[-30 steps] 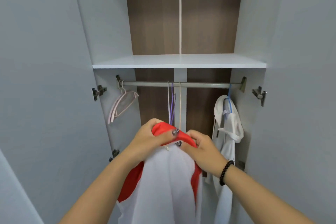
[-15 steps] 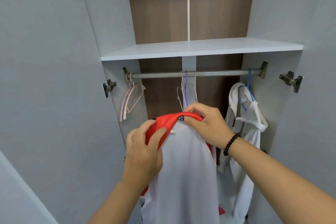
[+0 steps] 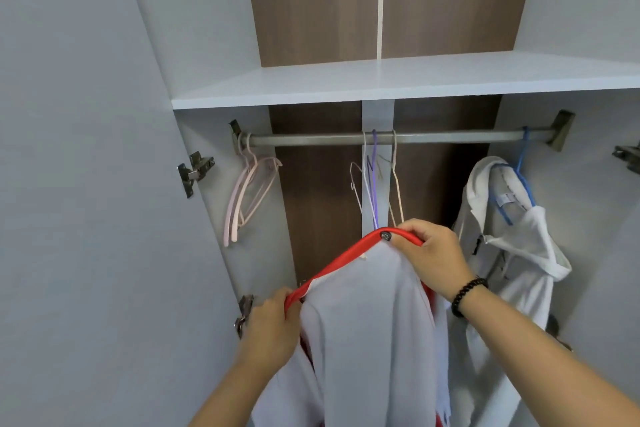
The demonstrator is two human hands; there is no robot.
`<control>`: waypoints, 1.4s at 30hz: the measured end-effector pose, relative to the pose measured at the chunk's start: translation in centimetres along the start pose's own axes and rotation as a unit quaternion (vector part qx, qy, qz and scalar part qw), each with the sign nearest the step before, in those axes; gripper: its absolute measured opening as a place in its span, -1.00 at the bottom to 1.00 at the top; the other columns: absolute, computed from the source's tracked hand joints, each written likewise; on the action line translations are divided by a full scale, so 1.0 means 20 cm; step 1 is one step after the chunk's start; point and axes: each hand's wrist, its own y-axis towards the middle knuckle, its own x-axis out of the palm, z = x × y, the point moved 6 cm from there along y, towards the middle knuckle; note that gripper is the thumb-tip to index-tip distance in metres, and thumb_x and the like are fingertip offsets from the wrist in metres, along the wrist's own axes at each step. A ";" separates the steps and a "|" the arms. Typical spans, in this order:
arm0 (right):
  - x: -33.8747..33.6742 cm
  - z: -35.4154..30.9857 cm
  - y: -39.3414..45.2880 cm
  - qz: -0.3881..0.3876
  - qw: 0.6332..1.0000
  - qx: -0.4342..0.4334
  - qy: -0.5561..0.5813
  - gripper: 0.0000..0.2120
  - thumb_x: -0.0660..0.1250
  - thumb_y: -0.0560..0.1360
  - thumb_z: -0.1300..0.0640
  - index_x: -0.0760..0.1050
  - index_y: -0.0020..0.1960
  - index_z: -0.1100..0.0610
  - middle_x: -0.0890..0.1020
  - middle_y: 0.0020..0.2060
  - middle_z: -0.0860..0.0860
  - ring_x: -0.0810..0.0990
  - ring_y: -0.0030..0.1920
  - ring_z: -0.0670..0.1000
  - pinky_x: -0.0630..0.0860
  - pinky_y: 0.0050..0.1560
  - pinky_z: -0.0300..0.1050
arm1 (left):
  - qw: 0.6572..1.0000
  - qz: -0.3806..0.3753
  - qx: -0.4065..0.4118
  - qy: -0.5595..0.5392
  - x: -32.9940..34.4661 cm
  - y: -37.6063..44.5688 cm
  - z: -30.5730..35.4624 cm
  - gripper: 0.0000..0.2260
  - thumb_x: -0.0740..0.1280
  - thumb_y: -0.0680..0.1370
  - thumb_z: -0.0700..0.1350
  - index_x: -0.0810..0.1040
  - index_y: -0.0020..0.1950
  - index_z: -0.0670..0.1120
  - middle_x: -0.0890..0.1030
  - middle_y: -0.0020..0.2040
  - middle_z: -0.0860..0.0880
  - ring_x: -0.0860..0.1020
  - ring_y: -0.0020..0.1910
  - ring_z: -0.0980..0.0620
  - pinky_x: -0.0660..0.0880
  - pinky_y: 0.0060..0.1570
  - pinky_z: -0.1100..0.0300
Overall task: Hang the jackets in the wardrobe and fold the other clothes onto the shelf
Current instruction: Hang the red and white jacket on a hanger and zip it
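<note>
Hanging step: left hand (image 3: pixel 273 326) and right hand (image 3: pixel 429 253) each grip the red-trimmed jacket (image 3: pixel 367 315) collar below rail (image 3: pixel 311 140). Next, likely: free a mid-rail hanger (image 3: pixel 374 184).

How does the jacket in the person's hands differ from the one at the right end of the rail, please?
The red-collared jacket is gripped by both hands, off the rail; the white jacket hangs there on a blue hanger. One has red trim, the other none visible. Both are mostly white.

Both arms reach forward, left hand (image 3: pixel 273 322) low, right hand (image 3: pixel 429 253) raised, fingers curled gripping.
</note>
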 end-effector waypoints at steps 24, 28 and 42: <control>0.27 0.76 1.18 -0.011 0.941 0.335 0.053 -0.55 0.34 0.53 0.09 0.39 0.33 0.28 0.61 -0.21 0.06 0.64 -0.15 0.02 0.56 -0.23 -0.11 | 0.923 0.097 -0.064 -0.366 -0.12 0.91 0.38 -0.72 0.39 0.53 -0.08 0.59 -0.28 -0.26 0.58 -0.43 -0.08 0.52 -0.51 0.13 0.43 -0.51 0.36; 0.31 0.76 1.25 -0.024 0.938 0.334 0.085 -0.86 0.28 0.56 0.24 0.50 0.06 0.29 0.60 -0.25 0.11 0.58 -0.34 0.02 0.53 -0.36 -0.14 | 0.923 0.092 -0.067 -0.368 -0.10 0.94 0.35 -0.76 0.37 0.54 -0.08 0.61 -0.30 -0.14 0.57 -0.47 0.02 0.53 -0.51 0.18 0.41 -0.50 0.41; -0.06 0.64 1.04 0.093 0.959 0.255 -0.080 -0.77 0.24 0.55 0.14 0.53 -0.25 0.16 0.60 -0.28 0.16 0.53 -0.27 0.13 0.35 -0.30 -0.16 | 0.950 0.067 -0.037 -0.301 -0.09 0.89 0.32 -0.71 0.31 0.59 -0.10 0.56 -0.32 -0.13 0.47 -0.51 0.06 0.46 -0.53 0.22 0.37 -0.50 0.47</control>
